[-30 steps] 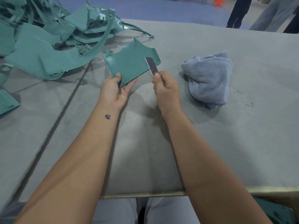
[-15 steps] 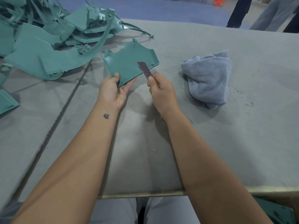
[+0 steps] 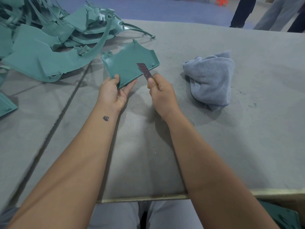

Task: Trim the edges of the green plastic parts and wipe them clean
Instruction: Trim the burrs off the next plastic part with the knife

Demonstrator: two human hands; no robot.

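My left hand (image 3: 113,92) grips the near corner of a flat green plastic part (image 3: 127,65), thumb on top and fingers beneath, holding it tilted above the table. My right hand (image 3: 160,92) holds a dark segmented knife blade (image 3: 144,71); the blade lies against the part's right-hand edge, its tip over the green surface. A crumpled blue-grey cloth (image 3: 211,78) lies on the table to the right of my right hand, untouched.
A heap of green plastic parts (image 3: 49,40) fills the far left of the grey felt-covered table (image 3: 247,129). Another green piece (image 3: 6,104) lies at the left edge. Thin shavings are scattered near the cloth. People's legs (image 3: 267,12) stand beyond the far edge.
The blade has slid toward me and leftward along the part's right edge, my right hand moving with it. My left hand keeps the same hold on the part.
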